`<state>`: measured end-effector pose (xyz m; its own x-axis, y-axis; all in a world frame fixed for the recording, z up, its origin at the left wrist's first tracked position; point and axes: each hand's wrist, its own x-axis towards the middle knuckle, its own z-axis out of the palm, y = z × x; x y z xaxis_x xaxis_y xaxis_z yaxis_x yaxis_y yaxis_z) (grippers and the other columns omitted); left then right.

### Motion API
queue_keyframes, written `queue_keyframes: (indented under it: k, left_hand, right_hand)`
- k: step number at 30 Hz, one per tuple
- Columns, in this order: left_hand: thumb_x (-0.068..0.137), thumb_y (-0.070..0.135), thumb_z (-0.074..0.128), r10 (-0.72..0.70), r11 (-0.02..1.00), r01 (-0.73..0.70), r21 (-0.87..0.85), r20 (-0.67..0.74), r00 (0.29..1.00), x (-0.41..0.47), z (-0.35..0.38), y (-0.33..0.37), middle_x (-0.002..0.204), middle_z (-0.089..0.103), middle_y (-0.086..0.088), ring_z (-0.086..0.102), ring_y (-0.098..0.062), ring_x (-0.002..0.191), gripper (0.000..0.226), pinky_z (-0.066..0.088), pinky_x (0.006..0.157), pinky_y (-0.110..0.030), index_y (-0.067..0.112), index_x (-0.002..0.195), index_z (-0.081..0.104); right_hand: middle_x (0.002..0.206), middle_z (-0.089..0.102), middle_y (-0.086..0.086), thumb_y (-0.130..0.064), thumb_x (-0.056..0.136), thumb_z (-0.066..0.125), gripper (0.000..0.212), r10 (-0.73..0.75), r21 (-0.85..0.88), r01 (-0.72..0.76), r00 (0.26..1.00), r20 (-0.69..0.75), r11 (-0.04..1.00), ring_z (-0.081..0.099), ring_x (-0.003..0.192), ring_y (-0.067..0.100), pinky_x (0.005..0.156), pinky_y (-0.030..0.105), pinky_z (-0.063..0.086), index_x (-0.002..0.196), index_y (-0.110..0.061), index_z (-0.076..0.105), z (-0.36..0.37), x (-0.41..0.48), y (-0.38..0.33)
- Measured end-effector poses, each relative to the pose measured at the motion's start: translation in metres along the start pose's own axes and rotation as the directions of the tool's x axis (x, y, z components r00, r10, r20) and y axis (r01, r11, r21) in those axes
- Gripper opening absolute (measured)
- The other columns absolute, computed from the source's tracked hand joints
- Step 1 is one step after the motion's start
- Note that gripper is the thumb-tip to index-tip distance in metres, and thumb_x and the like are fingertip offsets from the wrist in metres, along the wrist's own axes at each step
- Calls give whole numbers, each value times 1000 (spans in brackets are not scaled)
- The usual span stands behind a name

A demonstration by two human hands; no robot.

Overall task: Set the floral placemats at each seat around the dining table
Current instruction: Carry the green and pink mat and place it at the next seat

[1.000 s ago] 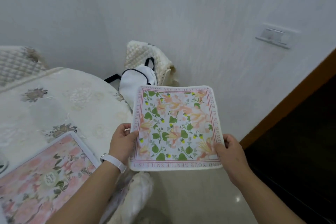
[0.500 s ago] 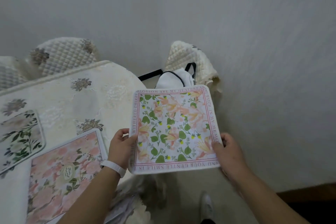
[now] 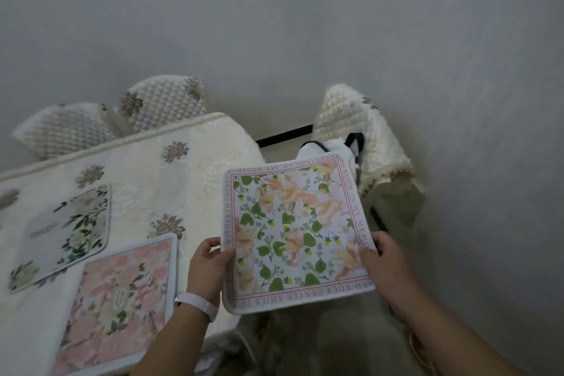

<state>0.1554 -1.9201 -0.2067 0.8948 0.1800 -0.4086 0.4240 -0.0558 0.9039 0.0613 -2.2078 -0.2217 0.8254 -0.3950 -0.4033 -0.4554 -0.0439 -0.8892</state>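
Observation:
I hold a square floral placemat with peach flowers, green leaves and a pink lettered border flat in the air, over the right end of the dining table. My left hand pinches its left edge, thumb on top. My right hand grips its right edge near the lower corner. Two other mats lie on the cream tablecloth: a pink floral placemat at the near edge and a white and green floral placemat further left.
Quilted cream chairs stand round the table: two chair backs at the far side and one chair to the right holding a white bag with black straps. A grey wall runs close behind. Pale floor shows below the held mat.
The view has swung left, so more of the table and the green mat show. The held mat stays in both hands and has tilted slightly clockwise.

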Motion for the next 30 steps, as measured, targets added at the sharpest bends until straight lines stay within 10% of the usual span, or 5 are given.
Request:
queue_keyframes:
  k: [4, 11, 30]
  left_hand:
    - [89, -2, 59, -31, 999, 26, -46, -118, 993, 10, -20, 4, 70, 73, -11, 68, -30, 63, 11, 55, 59, -39, 9, 90, 57]
    - [87, 0, 62, -69, 997, 57, -49, -295, 953, 63, -55, -6, 84, 72, -17, 67, -32, 65, 12, 55, 62, -41, 9, 95, 60]
    - [84, 9, 66, -163, 986, 166, -9, -272, 948, 275, -69, 3, 92, 72, -14, 68, -32, 78, 12, 58, 74, -46, 18, 92, 62]
  right_hand:
    - [90, 74, -1, -19, 96, 61, 2, -60, -114, 76, 989, 136, 991, 72, 69, 5, 55, 24, 58, 94, -18, 62, 25, 29, -15]
    - [85, 73, -5, -18, 93, 63, 8, -76, -226, 136, 964, 256, 965, 71, 76, 9, 66, 33, 61, 87, -23, 63, 80, 83, -32]
    - [85, 63, -9, -15, 96, 56, 3, 30, -499, 105, 966, 255, 861, 59, 72, 0, 48, 9, 41, 94, -16, 58, 202, 235, -80]
